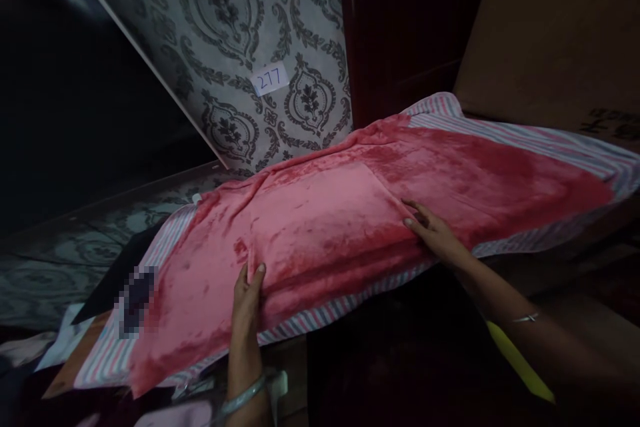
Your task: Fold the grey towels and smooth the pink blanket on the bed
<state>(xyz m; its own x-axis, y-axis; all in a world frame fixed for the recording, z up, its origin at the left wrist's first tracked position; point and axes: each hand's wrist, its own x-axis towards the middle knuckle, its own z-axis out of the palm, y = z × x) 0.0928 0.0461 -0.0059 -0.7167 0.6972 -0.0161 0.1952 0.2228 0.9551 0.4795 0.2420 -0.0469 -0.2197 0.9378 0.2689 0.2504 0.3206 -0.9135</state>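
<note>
A pink plush cloth [320, 207] lies spread over a striped cover [325, 315], with a folded panel raised in its middle. My left hand [247, 300] pinches the left edge of that panel between thumb and fingers, close to the front. At its right edge my right hand [435, 230] grips the fabric the same way, thumb on top. The cloth is smooth and pale in some patches and darker red in others. Both hands are apart, and the panel stretches between them.
Patterned wallpaper [220, 7] with a paper label [271, 79] reading 277 rises behind. A large dark screen [90, 80] leans in at the left. A cardboard box [560, 40] stands back right. A blurred dark object [136, 301] rests on the cover's left end.
</note>
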